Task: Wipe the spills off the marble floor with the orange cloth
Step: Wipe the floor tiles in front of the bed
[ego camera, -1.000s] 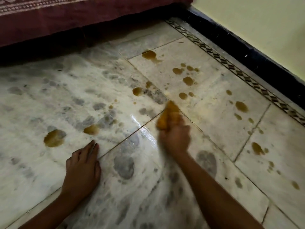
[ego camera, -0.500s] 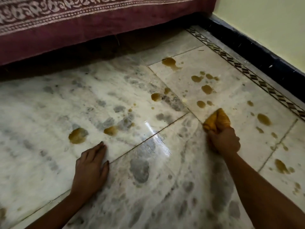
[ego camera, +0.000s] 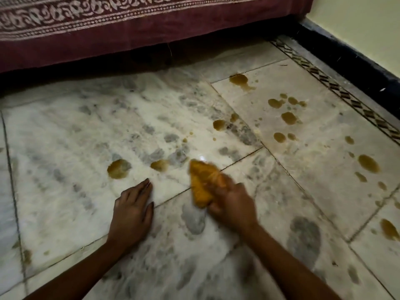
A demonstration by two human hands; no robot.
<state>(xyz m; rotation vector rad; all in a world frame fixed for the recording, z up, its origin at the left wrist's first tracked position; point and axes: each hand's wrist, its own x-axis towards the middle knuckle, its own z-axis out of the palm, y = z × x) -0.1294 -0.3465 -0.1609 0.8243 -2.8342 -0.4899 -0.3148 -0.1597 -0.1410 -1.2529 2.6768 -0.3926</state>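
My right hand [ego camera: 232, 205] grips a bunched orange cloth [ego camera: 203, 182] and presses it on the marble floor [ego camera: 75, 131] near the middle, across a tile joint. Just left of the cloth lie two brown spills, a small one [ego camera: 159, 165] and a larger one [ego camera: 118, 168]. My left hand [ego camera: 133, 210] rests flat on the floor, fingers straight, just below those two spills. More brown spills [ego camera: 289, 118] dot the tile at the upper right, and others [ego camera: 369, 163] lie along the right side.
A maroon patterned bedcover [ego camera: 129, 24] hangs at the top with dark shadow beneath it. A patterned border strip [ego camera: 337, 92] and black skirting [ego camera: 357, 66] run along the cream wall at the right. One spill [ego camera: 389, 230] sits at the right edge.
My right hand has swept the cloth from the right tile leftward to the floor's middle, close to my left hand. The view has shifted, showing more floor at the left. My left hand stays planted.
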